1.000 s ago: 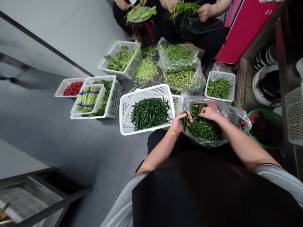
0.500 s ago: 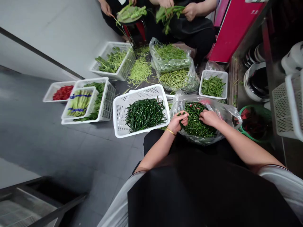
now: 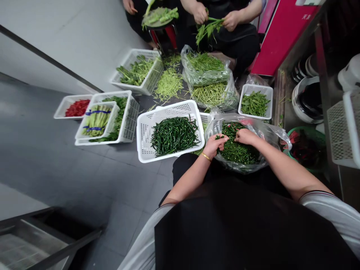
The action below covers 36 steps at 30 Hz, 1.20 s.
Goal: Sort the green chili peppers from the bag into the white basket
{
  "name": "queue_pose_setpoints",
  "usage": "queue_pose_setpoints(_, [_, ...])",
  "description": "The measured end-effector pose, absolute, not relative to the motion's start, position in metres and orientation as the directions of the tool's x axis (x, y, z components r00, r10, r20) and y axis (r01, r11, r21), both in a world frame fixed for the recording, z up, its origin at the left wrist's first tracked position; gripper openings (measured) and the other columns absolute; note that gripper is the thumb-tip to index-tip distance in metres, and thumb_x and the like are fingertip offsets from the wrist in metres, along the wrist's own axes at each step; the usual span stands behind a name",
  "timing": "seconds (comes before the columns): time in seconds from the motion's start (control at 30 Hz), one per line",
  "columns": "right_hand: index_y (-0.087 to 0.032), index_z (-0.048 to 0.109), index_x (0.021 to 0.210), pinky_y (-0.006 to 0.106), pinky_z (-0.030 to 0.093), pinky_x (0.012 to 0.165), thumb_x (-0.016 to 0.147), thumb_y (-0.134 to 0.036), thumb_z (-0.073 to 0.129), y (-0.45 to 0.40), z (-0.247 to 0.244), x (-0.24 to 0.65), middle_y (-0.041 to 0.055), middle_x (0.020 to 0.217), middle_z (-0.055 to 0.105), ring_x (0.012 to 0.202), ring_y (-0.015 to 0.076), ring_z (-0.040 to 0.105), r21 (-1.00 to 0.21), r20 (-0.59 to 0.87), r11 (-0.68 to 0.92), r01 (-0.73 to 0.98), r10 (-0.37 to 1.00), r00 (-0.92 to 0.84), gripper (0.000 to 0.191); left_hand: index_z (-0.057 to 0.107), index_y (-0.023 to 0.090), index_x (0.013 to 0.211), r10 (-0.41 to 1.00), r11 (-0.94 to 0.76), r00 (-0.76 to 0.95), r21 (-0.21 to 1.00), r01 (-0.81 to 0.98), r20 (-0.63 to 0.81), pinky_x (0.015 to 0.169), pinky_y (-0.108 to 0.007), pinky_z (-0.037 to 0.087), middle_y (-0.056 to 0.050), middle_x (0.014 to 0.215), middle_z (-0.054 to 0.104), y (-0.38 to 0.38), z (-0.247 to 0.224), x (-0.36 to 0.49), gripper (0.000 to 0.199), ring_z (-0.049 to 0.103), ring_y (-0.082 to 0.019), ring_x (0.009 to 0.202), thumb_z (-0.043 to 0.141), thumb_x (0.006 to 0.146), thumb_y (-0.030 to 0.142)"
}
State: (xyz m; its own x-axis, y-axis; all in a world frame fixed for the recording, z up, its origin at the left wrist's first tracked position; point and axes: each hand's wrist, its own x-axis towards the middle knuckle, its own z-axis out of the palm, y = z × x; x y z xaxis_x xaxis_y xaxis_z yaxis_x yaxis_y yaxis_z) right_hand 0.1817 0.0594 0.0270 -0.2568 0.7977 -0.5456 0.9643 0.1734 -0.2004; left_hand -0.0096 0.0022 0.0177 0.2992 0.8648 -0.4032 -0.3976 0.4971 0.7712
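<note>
A clear plastic bag [image 3: 271,137] lies open at my knees, filled with thin green chili peppers [image 3: 239,153]. Over its left side, my left hand [image 3: 215,144] is closed around a few green chilies, whose dark ends poke out between the fingers. My right hand [image 3: 245,136] is above the heap with thumb and fingertips pinched together; whatever is between them is too small to make out. Left of the bag, a white perforated basket [image 3: 144,150] holds a pile of dark green chilies [image 3: 174,135].
Beyond stand a bag of green stems [image 3: 209,93], a small basket [image 3: 244,98] of green pods and a crate [image 3: 153,80] of leafy stalks. A green tub [image 3: 309,168] sits at right. Opposite, a co-worker's hands [image 3: 231,20] hold leafy greens.
My right hand has shifted slightly left, nearer my left hand. The co-worker's hands have moved with the greens, and the other person's hand has drawn back from the stool.
</note>
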Motion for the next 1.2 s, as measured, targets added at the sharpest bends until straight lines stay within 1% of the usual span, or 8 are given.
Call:
queue_pose_setpoints(0.13, [-0.019, 0.06, 0.077, 0.028, 0.052, 0.057, 0.078, -0.055, 0.074, 0.056, 0.042, 0.195, 0.0023, 0.059, 0.064, 0.055, 0.0172, 0.063, -0.725, -0.509, -0.175, 0.666, 0.788, -0.347, 0.039, 0.07, 0.011, 0.092, 0.894, 0.423, 0.281, 0.863, -0.277, -0.348, 0.044, -0.019, 0.028, 0.004, 0.061, 0.058, -0.001, 0.016, -0.004, 0.047, 0.042, -0.003, 0.046, 0.09, 0.056, 0.035])
queue_pose_setpoints(0.2, [-0.02, 0.055, 0.079, 0.027, 0.05, 0.05, 0.075, -0.065, 0.072, 0.044, 0.048, 0.194, 0.0009, 0.057, 0.062, 0.049, 0.0153, 0.059, -0.849, -0.46, -0.261, 0.46, 0.793, -0.399, 0.048, 0.069, 0.012, 0.091, 0.885, 0.423, 0.321, 0.873, -0.243, -0.339, 0.044, -0.019, 0.03, 0.003, 0.062, 0.061, -0.002, 0.016, 0.002, 0.045, 0.045, -0.004, 0.046, 0.089, 0.056, 0.034])
queue_pose_setpoints(0.43, [-0.021, 0.047, 0.067, 0.028, 0.048, 0.062, 0.085, -0.053, 0.057, 0.001, 0.048, 0.181, 0.0023, 0.064, 0.058, 0.062, 0.0151, 0.056, -0.758, -0.016, 0.135, 0.638, 0.974, -0.225, 0.037, 0.064, 0.011, 0.077, 0.818, 0.542, 0.399, 0.786, -0.296, -0.414, 0.041, -0.02, 0.022, 0.006, 0.049, 0.049, -0.003, 0.017, 0.01, 0.039, 0.033, -0.003, 0.039, 0.086, 0.057, 0.036])
queue_pose_setpoints(0.6, [-0.022, 0.052, 0.081, 0.026, 0.045, 0.051, 0.083, -0.063, 0.058, -0.005, 0.046, 0.18, -0.0013, 0.057, 0.057, 0.048, 0.0146, 0.054, -0.895, -0.236, -0.124, 0.429, 0.947, -0.218, 0.042, 0.064, 0.013, 0.081, 0.866, 0.448, 0.337, 0.873, -0.193, -0.369, 0.043, -0.02, 0.02, 0.008, 0.049, 0.047, -0.003, 0.022, 0.006, 0.042, 0.035, -0.003, 0.041, 0.09, 0.054, 0.034])
queue_pose_setpoints(0.83, [-0.021, 0.055, 0.076, 0.034, 0.048, 0.077, 0.092, -0.049, 0.05, -0.017, 0.085, 0.179, 0.0099, 0.084, 0.065, 0.083, 0.0229, 0.062, -0.634, 0.119, 0.287, 0.718, 0.954, -0.276, 0.033, 0.056, 0.014, 0.071, 0.765, 0.561, 0.563, 0.754, -0.342, -0.313, 0.045, -0.02, 0.018, 0.01, 0.051, 0.039, -0.007, 0.035, 0.008, 0.044, 0.03, -0.001, 0.042, 0.092, 0.055, 0.035])
queue_pose_setpoints(1.03, [-0.021, 0.053, 0.083, 0.029, 0.045, 0.055, 0.093, -0.061, 0.048, -0.015, 0.063, 0.229, 0.0012, 0.063, 0.057, 0.053, 0.0163, 0.054, -0.831, -0.219, -0.069, 0.551, 0.952, -0.212, 0.042, 0.053, 0.016, 0.072, 0.78, 0.573, 0.561, 0.675, -0.464, -0.277, 0.043, -0.019, 0.021, 0.005, 0.059, 0.046, -0.014, 0.036, -0.001, 0.044, 0.037, -0.004, 0.046, 0.089, 0.057, 0.035])
queue_pose_setpoints(1.1, [-0.019, 0.059, 0.096, 0.029, 0.048, 0.061, 0.09, -0.054, 0.059, -0.018, 0.043, 0.238, 0.0045, 0.077, 0.064, 0.064, 0.0178, 0.061, -0.657, -0.315, -0.054, 0.752, 0.926, -0.209, 0.036, 0.052, 0.016, 0.071, 0.817, 0.541, 0.53, 0.62, -0.568, -0.227, 0.043, -0.019, 0.024, 0.003, 0.064, 0.05, -0.014, 0.036, -0.006, 0.043, 0.044, -0.007, 0.053, 0.086, 0.058, 0.038])
queue_pose_setpoints(1.2, [-0.018, 0.063, 0.111, 0.03, 0.05, 0.074, 0.088, -0.037, 0.066, -0.024, 0.018, 0.235, 0.0121, 0.109, 0.066, 0.088, 0.0224, 0.067, -0.184, -0.398, 0.121, 0.976, 0.898, -0.186, 0.031, 0.053, 0.017, 0.075, 0.84, 0.522, 0.496, 0.573, -0.632, -0.22, 0.045, -0.019, 0.028, 0.001, 0.068, 0.053, -0.012, 0.036, -0.011, 0.045, 0.05, -0.009, 0.059, 0.085, 0.058, 0.043])
